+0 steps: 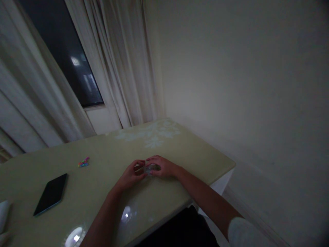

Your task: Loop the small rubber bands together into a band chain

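Over the table's near right part, a small clear, see-through object sits between my two hands; its exact kind is too dim to make out. My left hand curls its fingers and thumb against the object's left side. From the other side, my right hand bends around it, with fingers at the back and thumb at the front. Both hands rest low, close to the tabletop. The fingers partly hide the object.
The pale greenish table carries a small heap of brightly coloured pieces and a dark tablet to the left. A white item lies at the far left edge. A plain wall borders the right, curtains the back.
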### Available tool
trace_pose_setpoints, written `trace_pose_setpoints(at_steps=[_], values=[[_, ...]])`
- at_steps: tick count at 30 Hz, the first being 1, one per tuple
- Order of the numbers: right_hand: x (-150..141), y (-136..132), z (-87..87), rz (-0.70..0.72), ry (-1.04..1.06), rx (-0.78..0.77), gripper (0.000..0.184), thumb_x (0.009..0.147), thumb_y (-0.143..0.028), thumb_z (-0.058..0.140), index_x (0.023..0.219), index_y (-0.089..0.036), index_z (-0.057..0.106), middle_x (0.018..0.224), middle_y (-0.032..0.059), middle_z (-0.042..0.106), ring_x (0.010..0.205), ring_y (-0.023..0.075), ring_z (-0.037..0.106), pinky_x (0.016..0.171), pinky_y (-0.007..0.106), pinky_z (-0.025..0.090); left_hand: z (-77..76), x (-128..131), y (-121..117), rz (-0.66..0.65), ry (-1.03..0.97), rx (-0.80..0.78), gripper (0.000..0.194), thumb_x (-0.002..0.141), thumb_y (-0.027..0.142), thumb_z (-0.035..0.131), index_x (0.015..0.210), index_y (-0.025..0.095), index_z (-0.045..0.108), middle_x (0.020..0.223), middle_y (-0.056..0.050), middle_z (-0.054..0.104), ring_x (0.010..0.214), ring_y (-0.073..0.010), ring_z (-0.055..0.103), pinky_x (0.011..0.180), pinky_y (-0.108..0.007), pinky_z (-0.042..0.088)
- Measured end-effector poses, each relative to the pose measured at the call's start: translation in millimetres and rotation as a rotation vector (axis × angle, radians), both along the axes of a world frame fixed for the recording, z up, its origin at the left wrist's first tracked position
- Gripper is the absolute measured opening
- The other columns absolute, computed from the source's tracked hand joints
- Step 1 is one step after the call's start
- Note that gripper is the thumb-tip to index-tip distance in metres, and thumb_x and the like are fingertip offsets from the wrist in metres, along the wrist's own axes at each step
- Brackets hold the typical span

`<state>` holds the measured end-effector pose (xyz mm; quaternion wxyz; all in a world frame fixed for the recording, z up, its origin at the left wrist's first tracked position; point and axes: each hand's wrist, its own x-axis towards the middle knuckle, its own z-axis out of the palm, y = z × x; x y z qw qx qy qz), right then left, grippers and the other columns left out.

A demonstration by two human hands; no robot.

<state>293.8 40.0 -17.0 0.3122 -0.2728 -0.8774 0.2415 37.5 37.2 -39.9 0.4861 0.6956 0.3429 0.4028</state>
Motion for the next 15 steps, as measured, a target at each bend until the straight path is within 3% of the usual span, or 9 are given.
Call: trace_pose_setpoints(at_steps=[6,11,15], values=[[-0.6,-0.5,0.8,-0.002,-0.011,0.022,0.041,0.092,-0.030,0.079,0.132,-0.024,0.072,0.148,0.0128,0.063,0.138,0.0266,0.056,0.119,0.045,0.041,1.0,1.6,-2.7,0.026,-0.005,-0.001,0.035,0.083,0.030,0.088,0.106,0.015,0.067,0.136,-0.011,0.065,0.120,-0.0292,0.068,0.098,-0.051,0.061],[-1.3,1.4,0.3,-0.033,0.001,0.028,0.045,0.092,-0.041,0.081,0.133,-0.023,0.073,0.153,0.0145,0.058,0.144,0.0279,0.051,0.122,0.046,0.038,7.7,5.9,-7.2,0.050,0.024,0.018,0.045,0.078,0.039,0.091,0.107,0.016,0.066,0.138,-0.013,0.065,0.120,-0.0305,0.069,0.096,-0.051,0.062],[-1.2,4.7,-1.3,-0.039,-0.041,0.010,0.053,0.090,-0.041,0.084,0.137,-0.024,0.070,0.149,0.0146,0.061,0.139,0.0276,0.056,0.120,0.045,0.040,13.5,8.3,-10.0,0.041,0.078,0.017,0.058,0.074,0.045,0.093,0.116,0.017,0.065,0.138,-0.016,0.066,0.112,-0.0309,0.074,0.093,-0.051,0.063]])
